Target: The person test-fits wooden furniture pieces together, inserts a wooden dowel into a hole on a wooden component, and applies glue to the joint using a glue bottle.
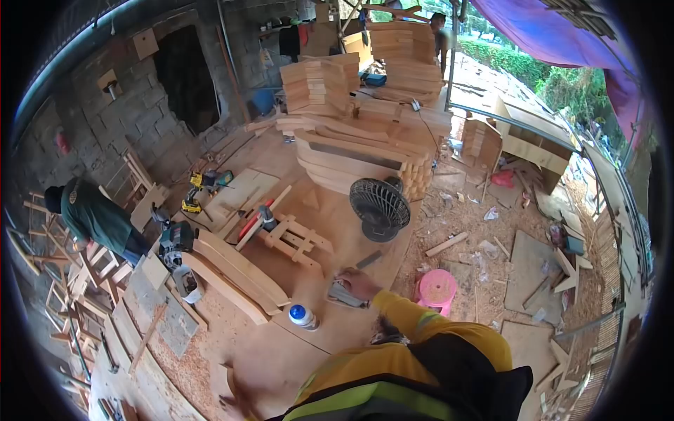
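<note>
My right hand [359,283], at the end of a yellow sleeve, is closed over a grey, flat, cloth-like piece [346,296] on the wooden work surface [281,358]. Low in the view, my left hand [234,405] is in shadow, its fingers against a small curved wooden piece [223,380]. Between my hands stands a white bottle with a blue cap [302,317]. A dark flat strip [368,259] lies just beyond my right hand, in front of a black fan [380,208].
Long curved boards [235,274] lie left of the bottle. A wooden frame [295,241], yellow drills [196,191] and a power tool [175,238] sit farther off. A pink stool [437,289] stands at right. Another person [98,217] bends at far left. Stacked wood [316,88] rises behind.
</note>
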A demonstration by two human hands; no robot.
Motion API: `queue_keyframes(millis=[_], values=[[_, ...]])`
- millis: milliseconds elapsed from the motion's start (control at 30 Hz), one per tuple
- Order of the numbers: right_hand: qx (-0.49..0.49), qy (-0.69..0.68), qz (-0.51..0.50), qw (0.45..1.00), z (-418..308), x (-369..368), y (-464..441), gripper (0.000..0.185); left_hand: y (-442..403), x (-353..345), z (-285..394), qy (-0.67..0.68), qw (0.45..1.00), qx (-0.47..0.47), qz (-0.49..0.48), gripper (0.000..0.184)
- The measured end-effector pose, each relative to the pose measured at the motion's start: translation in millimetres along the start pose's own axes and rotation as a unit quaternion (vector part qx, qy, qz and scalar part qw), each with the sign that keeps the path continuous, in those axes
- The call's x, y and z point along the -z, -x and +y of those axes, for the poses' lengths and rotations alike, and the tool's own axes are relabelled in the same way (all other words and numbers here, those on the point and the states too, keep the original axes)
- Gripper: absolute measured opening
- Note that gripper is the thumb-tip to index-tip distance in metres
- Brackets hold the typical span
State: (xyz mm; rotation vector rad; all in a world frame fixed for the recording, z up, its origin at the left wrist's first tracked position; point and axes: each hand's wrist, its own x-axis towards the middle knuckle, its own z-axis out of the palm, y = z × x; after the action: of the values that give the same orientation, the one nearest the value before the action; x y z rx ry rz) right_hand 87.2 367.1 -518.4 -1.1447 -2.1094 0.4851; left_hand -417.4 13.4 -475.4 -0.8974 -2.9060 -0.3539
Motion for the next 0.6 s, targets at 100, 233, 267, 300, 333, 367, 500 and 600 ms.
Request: queue_keyframes(millis=[100,233,267,300,333,367,500,600], values=[[-0.037,0.0,-0.012,0.999,-4,4,-1,0.027,-2,-7,-3,-0.005,1.0,0.003,0.009,0.065],[-0.043,0.035,-0.002,0.998,-11,4,0,0.024,-1,-11,-10,-0.01,1.0,0.009,0.02,0.065],[-0.044,0.041,0.001,0.998,-13,4,3,0.023,-1,-12,-11,-0.011,1.0,0.008,0.024,0.065],[-0.044,0.048,0.005,0.998,-15,6,2,0.022,-1,-12,-12,-0.013,1.0,0.007,0.026,0.065],[-0.049,0.05,0.005,0.998,-18,5,3,0.022,-2,-14,-13,-0.015,0.999,0.006,0.029,0.065],[-0.054,0.052,0.005,0.997,-19,6,3,0.023,-3,-15,-14,-0.016,0.999,0.006,0.029,0.065],[-0.05,0.055,-0.003,0.997,-15,5,4,0.028,-7,-20,-14,-0.021,0.999,0.006,0.033,0.065],[-0.045,0.058,0.001,0.997,-13,3,4,0.028,-7,-24,-16,-0.026,0.999,0.009,0.035,0.065]])
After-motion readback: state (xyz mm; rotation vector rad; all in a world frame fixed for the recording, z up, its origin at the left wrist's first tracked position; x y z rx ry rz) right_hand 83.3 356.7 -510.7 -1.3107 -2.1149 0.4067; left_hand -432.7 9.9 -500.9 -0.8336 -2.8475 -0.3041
